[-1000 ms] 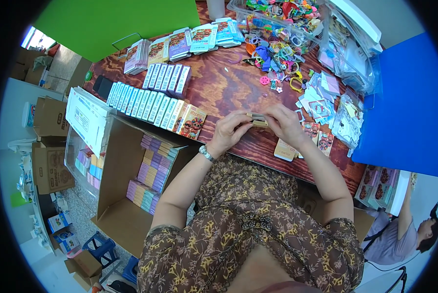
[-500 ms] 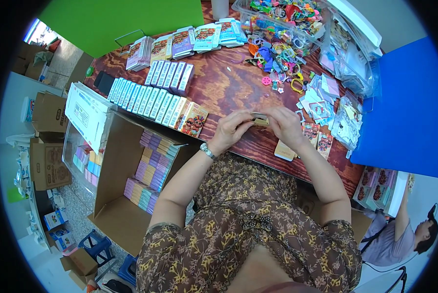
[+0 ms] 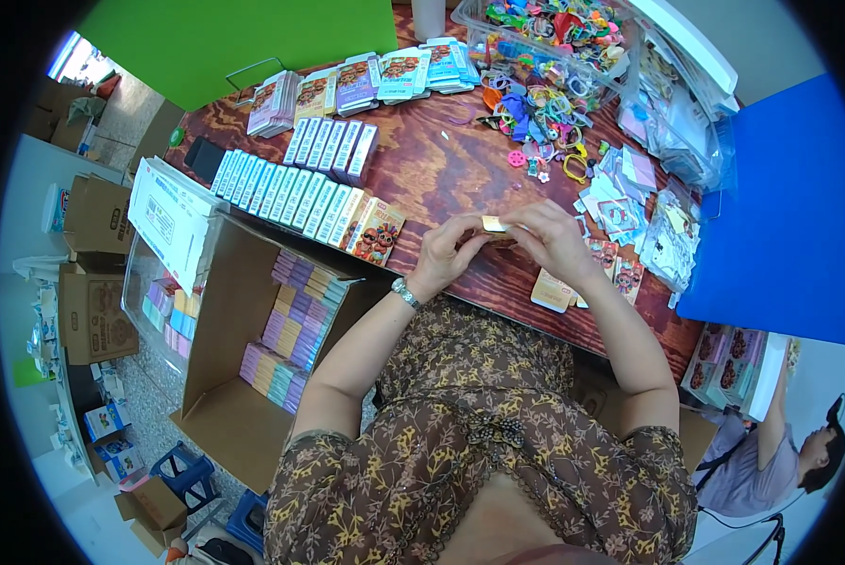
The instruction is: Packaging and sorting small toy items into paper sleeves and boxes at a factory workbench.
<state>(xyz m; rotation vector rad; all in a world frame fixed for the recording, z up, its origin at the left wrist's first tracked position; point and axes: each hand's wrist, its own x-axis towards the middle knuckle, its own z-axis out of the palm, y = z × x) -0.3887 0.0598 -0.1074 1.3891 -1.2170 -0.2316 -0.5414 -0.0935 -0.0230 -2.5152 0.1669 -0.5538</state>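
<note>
Over the near edge of the table, both hands grip a small yellowish cardboard box (image 3: 493, 224), whose lit end flap shows between the fingertips. My left hand (image 3: 446, 252), with a watch on its wrist, is closed on the box's left end. On the other end, the fingers of my right hand (image 3: 551, 240) are closed too. Most of the box is hidden behind the fingers. Beneath my right wrist lie flat yellow cartons (image 3: 551, 292) and several picture cards (image 3: 627, 278). To the left, a row of upright small boxes (image 3: 286, 200) ends in a yellow-orange box (image 3: 377, 232).
Fans of flat cartons (image 3: 403, 73) lie along the back. Colourful trinkets (image 3: 535, 108) are heaped before a clear plastic bin (image 3: 573, 61). Paper packets (image 3: 620, 207) lie at right. A large open cardboard box (image 3: 225, 377) with stacked small boxes stands below left. Another person (image 3: 766, 466) is far right.
The box between my hands has tilted, and its pale yellow flap now shows on top. My fingers have shifted slightly around it; the rest of the table looks the same.
</note>
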